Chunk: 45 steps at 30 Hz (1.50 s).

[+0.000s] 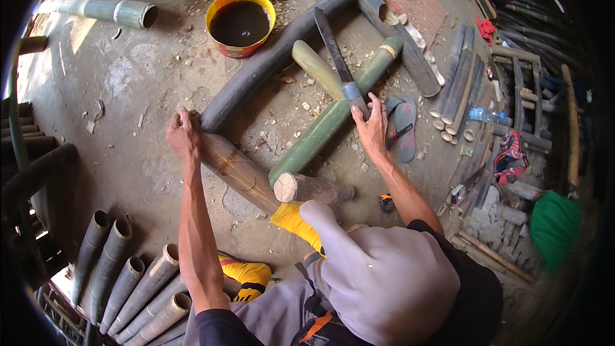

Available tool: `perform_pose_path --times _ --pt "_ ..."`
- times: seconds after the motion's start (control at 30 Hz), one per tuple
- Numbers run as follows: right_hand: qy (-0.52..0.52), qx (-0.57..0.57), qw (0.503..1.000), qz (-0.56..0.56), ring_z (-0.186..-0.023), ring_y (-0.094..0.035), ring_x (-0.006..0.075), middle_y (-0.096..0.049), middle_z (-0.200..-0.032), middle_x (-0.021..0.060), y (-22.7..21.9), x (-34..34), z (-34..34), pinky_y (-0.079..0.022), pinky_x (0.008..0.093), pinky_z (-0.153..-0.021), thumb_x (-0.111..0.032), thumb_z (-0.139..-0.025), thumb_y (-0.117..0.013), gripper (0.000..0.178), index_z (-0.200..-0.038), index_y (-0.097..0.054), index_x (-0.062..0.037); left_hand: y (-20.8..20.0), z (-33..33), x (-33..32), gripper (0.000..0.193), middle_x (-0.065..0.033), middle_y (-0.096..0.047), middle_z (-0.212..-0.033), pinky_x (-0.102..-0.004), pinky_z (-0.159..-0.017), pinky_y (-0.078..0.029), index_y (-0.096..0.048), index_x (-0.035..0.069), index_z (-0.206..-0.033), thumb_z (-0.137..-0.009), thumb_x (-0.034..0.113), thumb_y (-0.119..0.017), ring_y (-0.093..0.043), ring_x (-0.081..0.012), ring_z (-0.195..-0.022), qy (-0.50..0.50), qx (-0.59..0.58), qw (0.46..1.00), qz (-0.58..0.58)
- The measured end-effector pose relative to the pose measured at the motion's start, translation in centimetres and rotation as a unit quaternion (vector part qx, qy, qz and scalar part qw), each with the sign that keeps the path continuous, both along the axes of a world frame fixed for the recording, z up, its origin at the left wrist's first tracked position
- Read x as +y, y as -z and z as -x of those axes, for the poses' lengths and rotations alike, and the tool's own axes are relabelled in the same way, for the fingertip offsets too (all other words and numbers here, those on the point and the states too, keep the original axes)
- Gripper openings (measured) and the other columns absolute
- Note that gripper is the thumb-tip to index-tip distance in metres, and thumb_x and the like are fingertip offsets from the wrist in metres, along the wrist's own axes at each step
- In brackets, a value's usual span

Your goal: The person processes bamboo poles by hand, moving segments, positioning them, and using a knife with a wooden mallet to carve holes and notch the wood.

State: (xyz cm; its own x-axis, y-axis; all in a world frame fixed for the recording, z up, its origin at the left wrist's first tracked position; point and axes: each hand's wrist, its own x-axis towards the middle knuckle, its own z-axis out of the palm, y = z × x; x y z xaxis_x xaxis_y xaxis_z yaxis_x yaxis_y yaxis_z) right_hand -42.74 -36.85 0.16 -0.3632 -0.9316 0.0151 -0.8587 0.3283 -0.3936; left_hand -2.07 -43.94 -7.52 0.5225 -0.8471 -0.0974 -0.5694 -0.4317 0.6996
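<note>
My left hand [184, 133] is closed at the joint where a long dark bamboo pole [275, 57] meets a brown bamboo piece [234, 170]. Its fingers wrap the end there. My right hand [371, 123] has thumb and fingers on either side of the handle of a machete [334, 51]. The long dark blade points away to the upper left, and a grey-blue band circles the handle. Beneath the machete lies a green bamboo pole [317, 131], with a short yellowish-green bamboo piece [315, 67] meeting it. A short round wooden block [314, 189] rests by the near end.
A yellow and red bucket [240, 22] of dark liquid stands beyond the dark pole. Cut bamboo tubes [128, 275] cluster at lower left. Sandals [403, 125], a water bottle [490, 115] and more bamboo [456, 77] lie to the right. Wood chips litter the floor.
</note>
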Motion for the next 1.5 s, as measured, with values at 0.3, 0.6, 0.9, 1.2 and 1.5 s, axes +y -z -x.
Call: perform_pose_path --times 0.3,0.6,0.9,1.2,1.5 --pt "0.106 -0.042 0.991 0.074 -0.092 -0.054 0.0297 -0.057 -0.096 0.0153 1.2 11.3 3.6 -0.043 0.0417 -0.082 -0.011 -0.082 -0.065 0.034 -0.113 -0.056 -0.0030 -2.0 0.7 0.2 0.043 -0.0105 -0.071 -0.080 -0.0331 -0.074 -0.048 -0.073 0.004 -0.090 -0.093 0.040 -0.050 -0.065 -0.0216 -0.074 0.023 0.105 0.994 -0.001" --pt "0.096 -0.100 0.988 0.061 -0.088 -0.055 0.0275 -0.056 -0.094 0.0145 2.2 13.1 3.5 -0.044 0.0403 -0.080 -0.001 -0.079 -0.061 0.030 -0.109 -0.058 -0.0031 -1.9 -0.3 -1.1 0.041 -0.0225 -0.068 -0.091 -0.0454 -0.079 -0.048 -0.072 0.008 -0.092 -0.082 0.039 -0.049 -0.065 -0.0388 -0.088 -0.023 0.017 0.994 -0.102" --pt "-0.114 -0.124 0.973 0.159 -0.081 -0.056 0.0233 -0.057 -0.096 0.0125 -1.8 3.0 -3.7 -0.047 0.0357 -0.073 0.005 -0.078 -0.060 0.028 -0.105 -0.060 -0.0012 -0.4 -0.2 -0.8 0.043 -0.0242 -0.067 -0.091 -0.0474 -0.078 -0.049 -0.071 0.001 -0.087 -0.079 0.041 -0.055 -0.064 -0.0408 -0.086 -0.049 -0.063 0.994 -0.077" --pt "-0.516 -0.237 0.818 0.086 -0.080 -0.060 0.0294 -0.061 -0.091 0.0166 -5.0 -11.5 -23.3 -0.051 0.0389 -0.072 0.003 -0.077 -0.060 0.025 -0.102 -0.059 0.0015 -1.9 0.6 -0.4 0.036 -0.0195 -0.064 -0.090 -0.0461 -0.080 -0.048 -0.067 0.000 -0.081 -0.079 0.036 -0.063 -0.058 -0.0367 -0.091 -0.074 0.007 0.995 -0.071" --pt "-0.702 -0.065 0.709 0.029 -0.107 -0.055 0.0340 -0.055 -0.117 0.0202 6.5 -23.0 -52.3 -0.054 0.0445 -0.080 -0.004 -0.085 -0.053 0.027 -0.111 -0.056 -0.0010 -2.6 1.4 -0.9 0.027 -0.0173 -0.064 -0.085 -0.0441 -0.074 -0.051 -0.065 0.000 -0.076 -0.077 0.026 -0.066 -0.057 -0.0340 -0.085 -0.075 0.021 0.997 -0.028"
